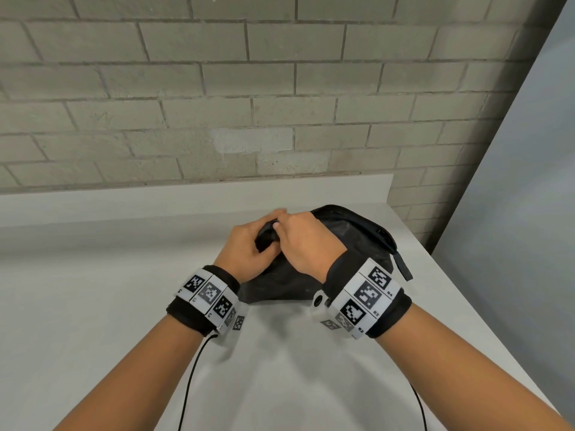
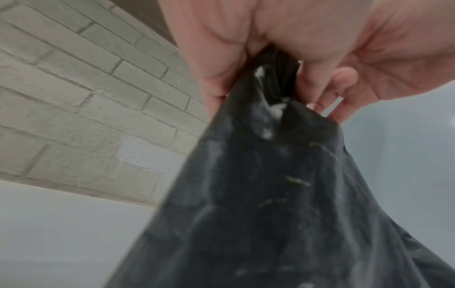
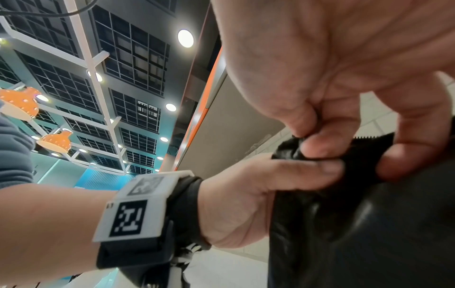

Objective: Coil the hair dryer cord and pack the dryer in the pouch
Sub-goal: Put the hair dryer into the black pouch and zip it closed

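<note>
While both hands work the end:
Pouch: soft black fabric pouch [image 1: 351, 241] lies on our white bench [image 1: 93, 275], stretching right from the hands.
Left hand [image 1: 245, 250]: we clutch bunched fabric.
Right hand [image 1: 298, 244]: we pinch beside it.
Dryer: unseen.

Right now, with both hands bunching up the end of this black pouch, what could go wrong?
The left hand and right hand both pinch one gathered corner of the pouch; thin fabric there might slip free. Zipper teeth lie right beside the right hand's fingers and could snag the bunched fabric. The pouch also sits near the counter's right edge.
</note>
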`<state>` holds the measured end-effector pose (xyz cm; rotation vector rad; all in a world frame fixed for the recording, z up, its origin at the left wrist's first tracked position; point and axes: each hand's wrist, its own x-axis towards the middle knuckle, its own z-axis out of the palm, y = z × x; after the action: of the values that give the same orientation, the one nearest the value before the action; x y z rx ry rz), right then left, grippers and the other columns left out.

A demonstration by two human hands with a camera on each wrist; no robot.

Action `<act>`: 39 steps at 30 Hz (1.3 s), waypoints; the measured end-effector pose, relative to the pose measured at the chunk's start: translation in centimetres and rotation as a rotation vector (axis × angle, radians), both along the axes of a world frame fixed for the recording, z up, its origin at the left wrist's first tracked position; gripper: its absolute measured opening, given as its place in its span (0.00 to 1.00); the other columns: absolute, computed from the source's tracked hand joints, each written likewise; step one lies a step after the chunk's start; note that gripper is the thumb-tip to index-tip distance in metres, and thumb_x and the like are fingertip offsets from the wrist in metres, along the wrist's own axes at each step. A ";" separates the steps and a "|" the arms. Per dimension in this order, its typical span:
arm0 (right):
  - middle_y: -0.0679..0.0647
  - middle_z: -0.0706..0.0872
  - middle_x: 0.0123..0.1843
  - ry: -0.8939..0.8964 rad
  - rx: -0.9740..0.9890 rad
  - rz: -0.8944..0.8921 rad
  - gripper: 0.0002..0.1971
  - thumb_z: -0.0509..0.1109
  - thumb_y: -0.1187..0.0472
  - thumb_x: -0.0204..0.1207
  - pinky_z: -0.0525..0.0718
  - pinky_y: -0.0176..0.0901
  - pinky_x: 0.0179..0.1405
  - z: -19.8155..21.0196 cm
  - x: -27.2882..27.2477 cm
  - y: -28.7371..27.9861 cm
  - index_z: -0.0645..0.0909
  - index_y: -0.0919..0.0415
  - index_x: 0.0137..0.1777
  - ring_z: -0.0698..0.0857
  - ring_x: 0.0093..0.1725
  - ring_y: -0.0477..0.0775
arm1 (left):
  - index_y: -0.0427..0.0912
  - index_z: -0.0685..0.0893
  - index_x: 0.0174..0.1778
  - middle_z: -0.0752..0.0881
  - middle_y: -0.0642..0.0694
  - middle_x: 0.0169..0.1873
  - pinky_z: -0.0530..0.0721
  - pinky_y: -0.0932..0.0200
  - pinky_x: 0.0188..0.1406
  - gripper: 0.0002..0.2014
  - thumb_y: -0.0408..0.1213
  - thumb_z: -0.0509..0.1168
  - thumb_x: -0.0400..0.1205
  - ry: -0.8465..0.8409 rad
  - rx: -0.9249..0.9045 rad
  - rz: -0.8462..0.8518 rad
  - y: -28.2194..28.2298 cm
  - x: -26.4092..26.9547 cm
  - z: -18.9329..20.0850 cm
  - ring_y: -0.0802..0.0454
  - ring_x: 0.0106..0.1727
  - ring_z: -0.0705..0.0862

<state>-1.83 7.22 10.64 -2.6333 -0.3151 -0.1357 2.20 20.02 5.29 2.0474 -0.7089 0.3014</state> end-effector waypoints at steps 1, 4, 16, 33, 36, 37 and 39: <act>0.63 0.81 0.40 -0.014 0.023 0.008 0.13 0.51 0.59 0.84 0.80 0.59 0.53 0.0 0.0 -0.2 0.74 0.61 0.42 0.82 0.44 0.65 | 0.56 0.76 0.62 0.83 0.63 0.42 0.77 0.77 0.47 0.20 0.38 0.65 0.74 -0.003 -0.027 -0.023 0.4 -0.2 -0.1 0.76 0.43 0.81; 0.58 0.77 0.38 -0.037 0.093 0.013 0.17 0.50 0.57 0.84 0.79 0.58 0.51 -0.3 0.4 -0.6 0.66 0.55 0.32 0.77 0.40 0.60 | 0.52 0.74 0.61 0.83 0.63 0.46 0.77 0.80 0.51 0.18 0.47 0.60 0.75 -0.085 -0.081 -0.050 1.0 -0.7 -0.3 0.77 0.49 0.81; 0.54 0.71 0.25 -0.187 0.244 -0.218 0.17 0.55 0.63 0.78 0.65 0.41 0.34 -1.2 1.2 -4.7 0.63 0.60 0.26 0.74 0.33 0.60 | 0.33 0.79 0.44 0.78 0.57 0.29 0.71 0.82 0.34 0.13 0.37 0.52 0.81 -0.135 -0.159 0.254 1.0 0.2 -0.6 0.74 0.34 0.79; 0.54 0.70 0.30 -0.047 0.644 -0.561 0.16 0.51 0.65 0.81 0.76 0.48 0.41 -3.7 2.1 -17.3 0.66 0.57 0.30 0.73 0.35 0.55 | 0.73 0.81 0.45 0.80 0.58 0.49 0.73 0.80 0.55 0.16 0.45 0.70 0.68 0.092 -0.063 0.013 1.3 0.8 -1.6 0.72 0.51 0.78; 0.51 0.67 0.31 -0.146 0.534 -0.453 0.14 0.49 0.61 0.84 0.65 0.43 0.31 -2.3 2.2 -16.1 0.67 0.62 0.37 0.68 0.32 0.46 | 0.75 0.84 0.37 0.81 0.54 0.44 0.76 0.79 0.47 0.26 0.28 0.69 0.74 0.083 -0.122 0.074 1.6 1.6 -1.6 0.71 0.45 0.80; 0.50 0.67 0.31 -0.169 0.549 -0.406 0.12 0.50 0.60 0.84 0.63 0.44 0.32 -1.9 2.3 -15.8 0.67 0.61 0.39 0.67 0.32 0.46 | 0.72 0.86 0.33 0.82 0.54 0.44 0.77 0.79 0.46 0.27 0.25 0.68 0.75 0.106 -0.148 0.094 1.8 1.7 -1.4 0.71 0.44 0.81; 0.49 0.64 0.33 -0.175 0.632 -0.301 0.11 0.55 0.65 0.82 0.64 0.42 0.34 -1.4 2.6 -15.6 0.62 0.56 0.37 0.65 0.33 0.46 | 0.67 0.87 0.32 0.83 0.54 0.43 0.76 0.81 0.44 0.26 0.23 0.66 0.76 0.122 -0.157 0.141 2.0 1.7 -0.8 0.66 0.43 0.82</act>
<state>0.77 -8.42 9.25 -2.0233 0.0690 -0.4826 3.91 21.97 4.48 1.9504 -0.4526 0.3000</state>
